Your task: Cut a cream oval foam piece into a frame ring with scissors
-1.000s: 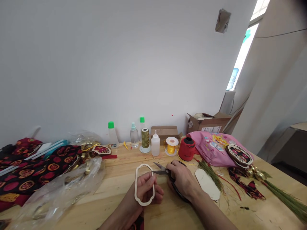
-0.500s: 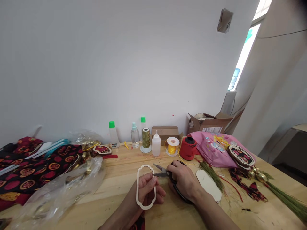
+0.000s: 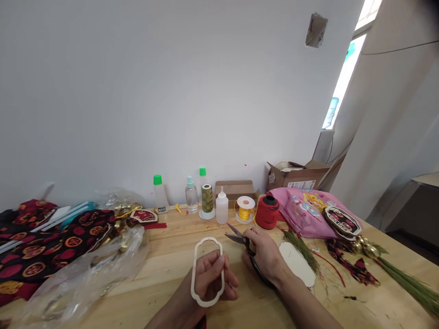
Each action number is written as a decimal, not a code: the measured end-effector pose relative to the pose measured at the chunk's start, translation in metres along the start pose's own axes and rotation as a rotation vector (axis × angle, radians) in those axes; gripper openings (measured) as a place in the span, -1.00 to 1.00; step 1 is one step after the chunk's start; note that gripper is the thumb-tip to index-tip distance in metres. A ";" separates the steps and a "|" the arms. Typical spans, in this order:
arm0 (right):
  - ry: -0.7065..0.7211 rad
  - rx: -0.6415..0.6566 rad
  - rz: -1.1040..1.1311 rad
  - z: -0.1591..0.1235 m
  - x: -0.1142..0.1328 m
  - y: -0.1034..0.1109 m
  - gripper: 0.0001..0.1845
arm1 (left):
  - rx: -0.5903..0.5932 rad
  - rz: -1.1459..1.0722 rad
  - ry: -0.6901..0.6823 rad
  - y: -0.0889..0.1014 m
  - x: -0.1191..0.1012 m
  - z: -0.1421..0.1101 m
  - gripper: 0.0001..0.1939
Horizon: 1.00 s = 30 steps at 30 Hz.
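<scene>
My left hand (image 3: 214, 274) pinches the right side of a pale wooden frame (image 3: 193, 278), a thin scalloped outline with a hollow middle. The frame is tilted up above the table. To its right, my right hand (image 3: 265, 256) is wrapped round black-handled scissors (image 3: 236, 235). The scissor blades are parted and point up and left, apart from the frame. A cream scalloped panel (image 3: 297, 265) lies flat on the table, just right of my right hand. A bit of dark patterned cloth (image 3: 201, 323) shows under my left wrist.
Along the wall stand a white squeeze bottle (image 3: 222, 209), a green thread spool (image 3: 207, 200), a yellow cord spool (image 3: 244, 211) and a red thread cone (image 3: 267, 214). Patterned fabric (image 3: 37, 256) and a plastic bag (image 3: 92, 274) cover the left. A pink bag (image 3: 298, 212) and tassels (image 3: 408, 278) lie right.
The scissors have drawn away to the right from my left fingertips and the frame. The frame has come slightly lower and to the left in the view, still in my left hand.
</scene>
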State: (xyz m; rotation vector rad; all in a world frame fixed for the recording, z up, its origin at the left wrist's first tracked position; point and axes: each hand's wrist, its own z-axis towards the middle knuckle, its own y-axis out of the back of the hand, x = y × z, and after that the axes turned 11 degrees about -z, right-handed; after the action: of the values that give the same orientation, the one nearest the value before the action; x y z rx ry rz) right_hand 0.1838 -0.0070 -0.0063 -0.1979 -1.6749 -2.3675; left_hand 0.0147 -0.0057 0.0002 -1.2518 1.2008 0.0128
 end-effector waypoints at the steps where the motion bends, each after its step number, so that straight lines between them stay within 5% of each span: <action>1: 0.049 0.005 0.018 -0.001 0.001 0.001 -0.75 | -0.031 0.004 -0.016 0.001 -0.002 0.000 -0.79; 13: 0.212 0.058 -0.102 -0.003 0.002 0.004 -0.78 | -0.040 0.126 -0.029 0.002 -0.010 -0.004 -0.81; 21: -0.080 0.073 -0.143 0.002 -0.003 0.002 -0.85 | -0.026 0.102 0.048 -0.001 0.002 0.001 -0.73; 30: 0.163 0.083 -0.061 -0.003 0.012 0.009 -0.80 | -0.114 0.093 -0.027 0.000 -0.010 -0.004 -0.80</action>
State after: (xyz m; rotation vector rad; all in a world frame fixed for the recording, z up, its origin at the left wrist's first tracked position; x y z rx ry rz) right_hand 0.1746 -0.0137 0.0037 0.0599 -1.7192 -2.2824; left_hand 0.0074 -0.0027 0.0083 -1.2896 1.2484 0.1683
